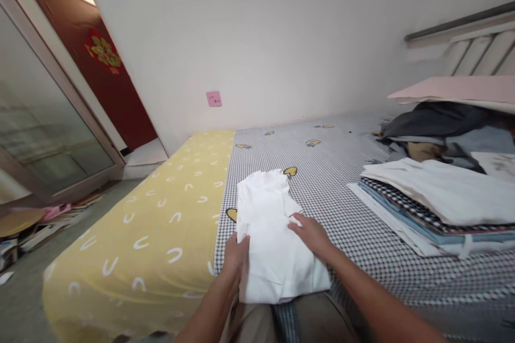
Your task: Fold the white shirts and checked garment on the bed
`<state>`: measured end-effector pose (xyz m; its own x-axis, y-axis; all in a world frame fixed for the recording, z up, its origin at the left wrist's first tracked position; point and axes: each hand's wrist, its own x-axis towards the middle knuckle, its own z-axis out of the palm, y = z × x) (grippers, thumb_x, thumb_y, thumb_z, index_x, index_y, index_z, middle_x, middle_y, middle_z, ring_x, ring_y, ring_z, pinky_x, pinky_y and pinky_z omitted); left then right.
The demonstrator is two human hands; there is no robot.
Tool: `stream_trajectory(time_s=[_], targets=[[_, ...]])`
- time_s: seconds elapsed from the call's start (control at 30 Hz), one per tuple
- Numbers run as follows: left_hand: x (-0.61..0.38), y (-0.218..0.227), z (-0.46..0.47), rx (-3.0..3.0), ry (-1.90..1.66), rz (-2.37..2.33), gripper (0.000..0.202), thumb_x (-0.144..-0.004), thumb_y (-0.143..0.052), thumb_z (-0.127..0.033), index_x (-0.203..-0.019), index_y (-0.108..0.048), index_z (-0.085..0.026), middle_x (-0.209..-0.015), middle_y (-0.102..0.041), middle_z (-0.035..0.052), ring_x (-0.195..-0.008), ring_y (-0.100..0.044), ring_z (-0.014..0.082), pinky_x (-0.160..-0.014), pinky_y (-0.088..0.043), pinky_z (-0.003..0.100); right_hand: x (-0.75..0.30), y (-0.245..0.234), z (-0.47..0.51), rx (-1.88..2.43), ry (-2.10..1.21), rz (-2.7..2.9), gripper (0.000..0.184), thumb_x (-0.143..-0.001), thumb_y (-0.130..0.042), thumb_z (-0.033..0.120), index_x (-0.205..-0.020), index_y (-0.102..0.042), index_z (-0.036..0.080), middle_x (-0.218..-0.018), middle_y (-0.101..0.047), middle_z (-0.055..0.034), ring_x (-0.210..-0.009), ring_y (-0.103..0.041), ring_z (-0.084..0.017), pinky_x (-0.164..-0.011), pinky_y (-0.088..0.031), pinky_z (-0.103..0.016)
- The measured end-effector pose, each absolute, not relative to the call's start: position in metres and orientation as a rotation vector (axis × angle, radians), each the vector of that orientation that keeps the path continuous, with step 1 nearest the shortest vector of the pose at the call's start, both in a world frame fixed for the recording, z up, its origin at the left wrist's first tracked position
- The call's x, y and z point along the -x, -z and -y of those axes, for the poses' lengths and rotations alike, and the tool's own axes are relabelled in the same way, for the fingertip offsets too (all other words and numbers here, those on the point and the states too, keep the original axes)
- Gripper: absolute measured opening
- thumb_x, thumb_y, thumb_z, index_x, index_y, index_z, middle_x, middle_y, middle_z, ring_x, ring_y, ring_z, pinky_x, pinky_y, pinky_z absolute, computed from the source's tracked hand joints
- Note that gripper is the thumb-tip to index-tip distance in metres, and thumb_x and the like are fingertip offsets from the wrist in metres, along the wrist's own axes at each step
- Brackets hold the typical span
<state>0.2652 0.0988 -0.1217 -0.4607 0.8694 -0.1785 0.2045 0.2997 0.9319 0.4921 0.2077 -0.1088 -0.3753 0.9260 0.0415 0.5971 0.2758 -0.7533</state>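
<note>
A white garment [267, 246], folded into a long narrow shape, lies on the checked bedsheet [322, 187] with its near end over my lap. My left hand [236, 252] pinches its left edge, thumb on top of the cloth. On the opposite side my right hand [308, 230] grips the right edge a little farther up, fingers closed on the fabric. The far end of the garment looks ruffled, and its near half is fairly flat. Parts of the fingers are hidden beneath the cloth.
To the right sits a stack of folded clothes [438, 203], with a dark clothing heap [438, 120] and a pink flat item [458, 87] behind it. A yellow patterned sheet [161, 225] covers the left side. A pink note [214, 99] is stuck on the wall.
</note>
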Motion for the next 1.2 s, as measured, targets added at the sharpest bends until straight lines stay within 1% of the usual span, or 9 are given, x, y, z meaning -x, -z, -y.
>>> stream_trajectory(time_s=[0.2,0.3,0.4,0.53,0.67,0.8,0.93,1.03,1.2], targets=[[-0.267,0.128,-0.092,-1.427,-1.245,-2.290,0.053,-0.092,-0.051,-0.020,-0.144,-0.043,-0.016,-0.147,-0.047,0.0198,-0.138,-0.047,0.0313,-0.115,-0.038,0.050,-0.478,0.135,-0.208,1.648,-0.585,2.145,0.026,-0.096,-0.051,0.038,-0.117,-0.064,0.026,-0.088,-0.073,-0.0090,-0.087,-0.068,-0.028,-0.072,-0.040,-0.033],[-0.259,0.141,-0.084,-2.295,-1.000,-2.356,0.051,-0.097,-0.043,-0.014,-0.145,-0.048,-0.029,-0.151,-0.049,0.0132,-0.142,-0.044,0.0288,-0.117,-0.034,0.051,-0.477,0.139,-0.209,1.669,-0.540,2.153,0.027,-0.096,-0.051,0.039,-0.117,-0.063,0.027,-0.086,-0.073,-0.0084,-0.084,-0.068,-0.027,-0.069,-0.040,-0.032],[-0.253,0.149,-0.086,-2.910,-0.587,-1.958,0.057,-0.098,-0.048,-0.018,-0.149,-0.039,-0.042,-0.157,-0.046,0.0016,-0.148,-0.036,0.0255,-0.124,-0.019,0.052,-0.477,0.138,-0.211,1.656,-0.547,2.145,0.026,-0.094,-0.053,0.037,-0.114,-0.065,0.026,-0.082,-0.073,-0.0077,-0.080,-0.068,-0.027,-0.067,-0.040,-0.032],[-0.258,0.147,-0.100,-2.781,-0.394,-1.877,0.053,-0.098,-0.053,-0.039,-0.148,-0.039,-0.046,-0.158,-0.044,-0.0033,-0.146,-0.040,0.0275,-0.124,-0.016,0.060,-0.488,0.130,-0.215,1.595,-0.586,2.082,0.035,-0.088,-0.058,0.033,-0.122,-0.062,0.026,-0.098,-0.073,-0.0066,-0.086,-0.067,-0.025,-0.072,-0.045,-0.033],[-0.262,0.147,-0.108,-2.597,-0.407,-1.917,0.050,-0.098,-0.054,-0.037,-0.146,-0.043,-0.047,-0.159,-0.042,-0.0037,-0.148,-0.036,0.0275,-0.124,-0.018,0.060,-0.521,0.119,-0.213,1.575,-0.549,1.865,0.059,-0.088,-0.050,0.034,-0.144,-0.042,0.018,-0.125,-0.062,-0.0132,-0.093,-0.064,-0.021,-0.082,-0.050,-0.033],[-0.262,0.152,-0.112,-2.547,-0.452,-1.911,0.049,-0.097,-0.054,-0.037,-0.144,-0.045,-0.048,-0.158,-0.044,-0.0040,-0.148,-0.037,0.0269,-0.124,-0.018,0.059,-0.560,0.119,-0.176,1.425,-0.824,1.397,0.048,-0.087,-0.048,0.049,-0.124,-0.053,0.019,-0.090,-0.065,-0.0057,-0.071,-0.062,-0.020,-0.065,-0.050,-0.032],[-0.262,0.155,-0.114,-2.535,-0.457,-1.923,0.047,-0.098,-0.051,-0.038,-0.143,-0.046,-0.048,-0.158,-0.044,-0.0040,-0.148,-0.036,0.0279,-0.122,-0.021,0.059,-0.572,0.144,-0.119,1.458,-1.276,1.430,0.045,-0.083,-0.047,0.065,-0.092,-0.058,0.023,-0.076,-0.060,-0.0007,-0.052,-0.053,-0.015,-0.045,-0.034,-0.027],[-0.261,0.157,-0.115,-2.539,-0.470,-1.934,0.047,-0.098,-0.051,-0.037,-0.143,-0.046,-0.049,-0.158,-0.044,-0.0049,-0.147,-0.038,0.0282,-0.121,-0.023,0.059,-0.560,0.169,-0.093,1.541,-1.351,1.588,0.045,-0.082,-0.046,0.066,-0.099,-0.057,0.025,-0.073,-0.056,0.0026,-0.051,-0.052,-0.015,-0.048,-0.037,-0.029],[-0.259,0.162,-0.116,-2.550,-0.506,-1.952,0.047,-0.097,-0.053,-0.038,-0.142,-0.048,-0.049,-0.155,-0.048,-0.0032,-0.145,-0.041,0.0292,-0.120,-0.025,0.060,-0.532,0.191,-0.094,1.763,-1.010,1.625,0.035,-0.078,-0.060,0.051,-0.100,-0.048,0.027,-0.064,-0.050,0.0061,-0.061,-0.055,-0.019,-0.059,-0.039,-0.031]])
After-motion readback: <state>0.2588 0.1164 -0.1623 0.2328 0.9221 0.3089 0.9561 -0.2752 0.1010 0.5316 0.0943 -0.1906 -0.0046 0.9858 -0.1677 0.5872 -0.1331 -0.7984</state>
